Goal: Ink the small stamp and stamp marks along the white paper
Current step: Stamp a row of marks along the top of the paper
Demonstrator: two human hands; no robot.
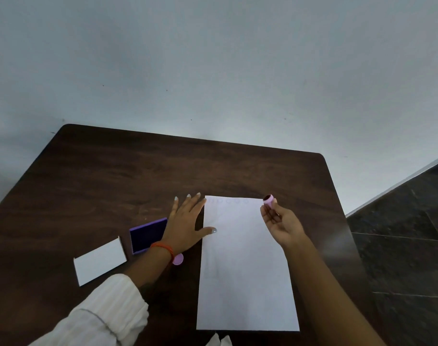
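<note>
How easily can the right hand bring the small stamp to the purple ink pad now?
Probably not directly: the left hand and its forearm lie between the right hand with the small stamp and the purple ink pad.

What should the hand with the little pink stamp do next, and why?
Probably bring the right hand down a little to press the small stamp on the white paper just below the faint row of marks along its top edge. The stamp is lifted beside the paper's top right corner, and the left hand is steadying the paper.
</note>
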